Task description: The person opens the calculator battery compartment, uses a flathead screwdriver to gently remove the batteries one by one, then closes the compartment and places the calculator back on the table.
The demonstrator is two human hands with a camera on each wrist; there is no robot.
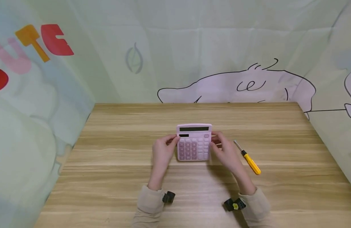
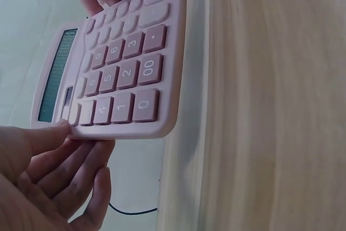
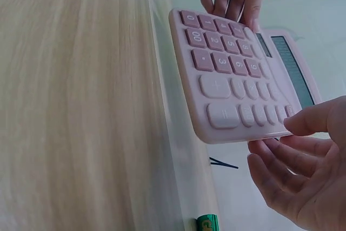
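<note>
A pink calculator (image 1: pixel 198 139) with darker pink number keys is held face up between both hands, raised off the wooden table in the wrist views. On its left edge, my left hand (image 1: pixel 161 153) pinches it, with the thumb (image 2: pixel 48 136) on the front near the small solar panel and the fingers behind. The right hand (image 1: pixel 227 155) grips the opposite edge, its thumb (image 3: pixel 311 123) at the front rim and its fingers tucked underneath. The calculator's back is hidden from every view.
To the right of the right hand lies a screwdriver (image 1: pixel 251 163) with a yellow handle, its tip pointing away. A green cylinder like a battery (image 3: pixel 207 223) shows at the bottom of the right wrist view. A printed cloth (image 1: pixel 121 63) hangs behind the table (image 1: pixel 107 190).
</note>
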